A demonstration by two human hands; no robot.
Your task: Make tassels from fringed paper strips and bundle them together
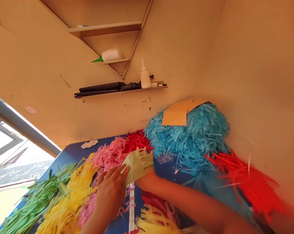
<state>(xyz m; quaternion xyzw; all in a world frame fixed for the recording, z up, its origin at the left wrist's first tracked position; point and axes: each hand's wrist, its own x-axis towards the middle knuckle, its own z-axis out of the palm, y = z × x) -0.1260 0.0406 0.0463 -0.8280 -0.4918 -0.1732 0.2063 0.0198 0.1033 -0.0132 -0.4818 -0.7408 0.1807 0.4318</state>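
Observation:
A pale green fringed paper [134, 167] lies over the back of my right hand [148, 172], its short cut strips pointing right. Out past its far edge poke the spread fingertips of that hand; the rest of the fingers is hidden. My left hand [110, 187] pinches the paper's left edge with its fingers bent. Around both hands spread heaps of shredded paper: pink strips [110, 152] beyond and to the left, dark red strips [137, 141] behind, yellow strips [73, 195] further left and more yellow strips [156, 221] in front.
Green strips [39, 195] cover the left of the blue table [166, 172]. A large blue heap [186, 139] bears brown paper sheets [177, 112]; bright red strips [251, 182] lie right. A wall shelf [120, 92] holds a glue bottle [145, 78]; another bottle [112, 54] lies above.

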